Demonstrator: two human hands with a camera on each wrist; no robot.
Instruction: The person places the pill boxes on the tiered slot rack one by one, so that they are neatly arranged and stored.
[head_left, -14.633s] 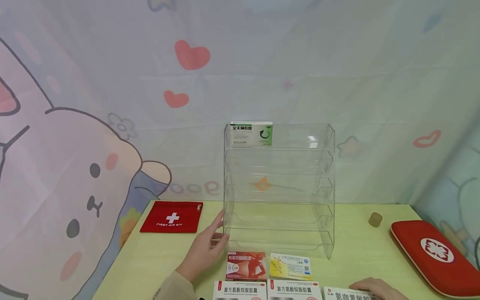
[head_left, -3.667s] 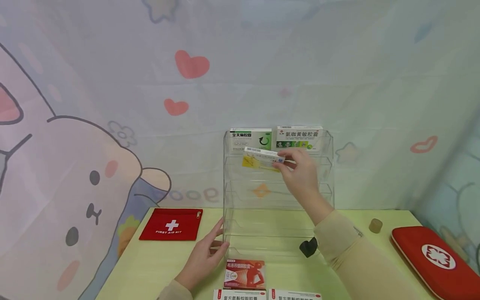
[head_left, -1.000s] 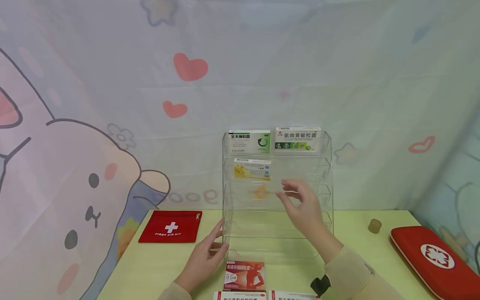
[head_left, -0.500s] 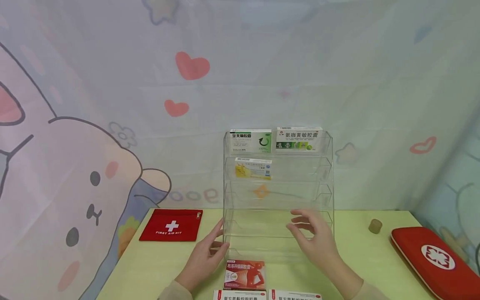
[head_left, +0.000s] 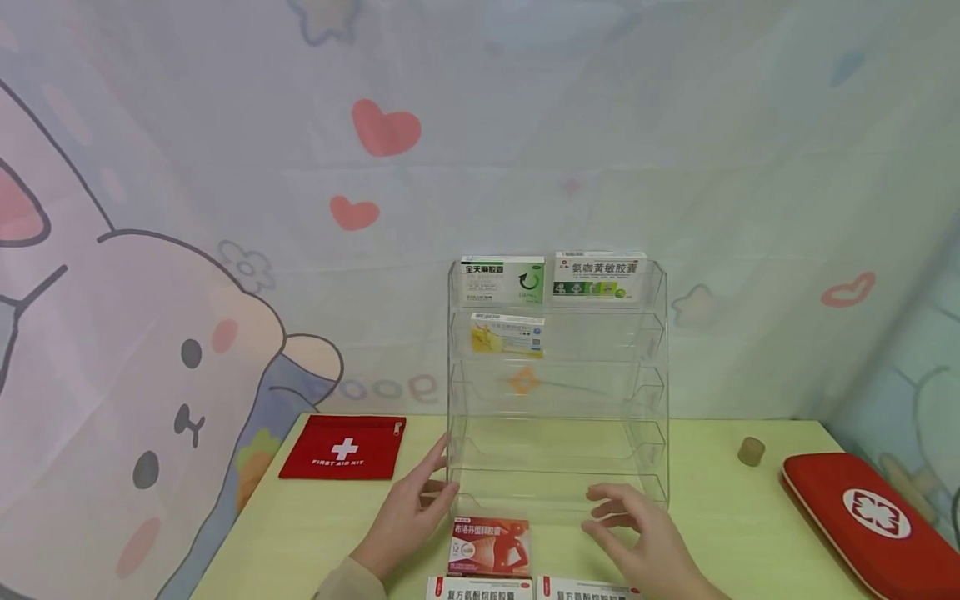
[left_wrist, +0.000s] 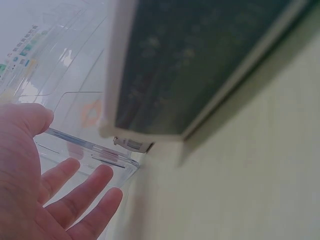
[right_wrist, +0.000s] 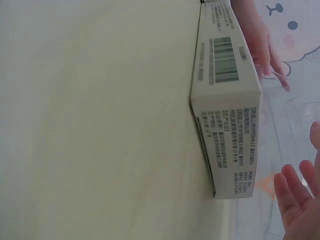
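A clear tiered rack stands on the table. My left hand rests against its left side, thumb at the front edge, fingers extended along the outside. In the left wrist view, the same hand shows loosely spread fingers. My right hand, with nothing in it, hovers over the table before the rack's lower right, its fingers bent loosely. Below lie a red medicine box and two white medicine boxes, left and right. The right wrist view shows a white box beside my right hand.
The top tier holds a green-white box and a white box with a green band. A yellow-white box sits one tier down. A red first aid pouch, small brown cylinder and red case lie around.
The green-banded box, then the yellow-white box, have gone from the table into the rack. My right hand has released the yellow-white box and come down toward the table. My left hand stays.
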